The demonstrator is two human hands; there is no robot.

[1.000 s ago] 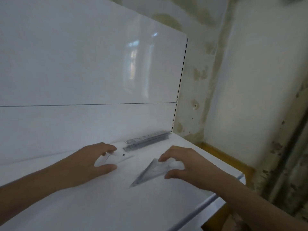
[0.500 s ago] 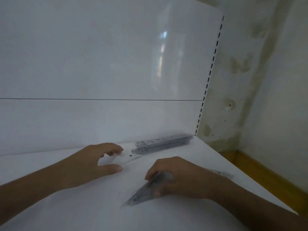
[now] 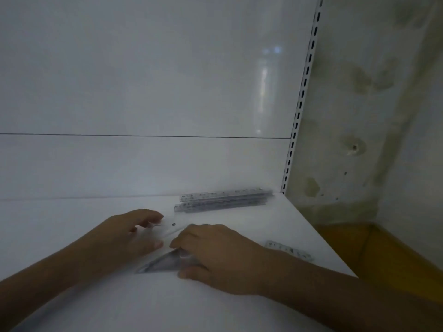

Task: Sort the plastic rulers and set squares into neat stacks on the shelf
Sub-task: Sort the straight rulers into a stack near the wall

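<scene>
Both hands rest on a white shelf (image 3: 72, 226). My right hand (image 3: 215, 255) presses on a stack of clear set squares (image 3: 160, 263), whose pointed corner sticks out to the left. My left hand (image 3: 129, 236) holds another clear plastic piece (image 3: 171, 227) with a small hole, its far end lying on the shelf between the hands. A pile of straight clear rulers (image 3: 223, 201) lies at the back of the shelf against the rear panel. One more ruler (image 3: 288, 250) lies on the shelf just behind my right wrist.
The white rear panel (image 3: 143, 92) rises behind the shelf, ending at a slotted upright (image 3: 302, 97) on the right. Beyond the shelf's right edge are a stained wall (image 3: 374, 92) and a yellow-brown floor (image 3: 383, 248).
My right hand has slid the set squares leftward and closer to my left hand. The view has shifted right, bringing a ruler behind the right wrist into sight.
</scene>
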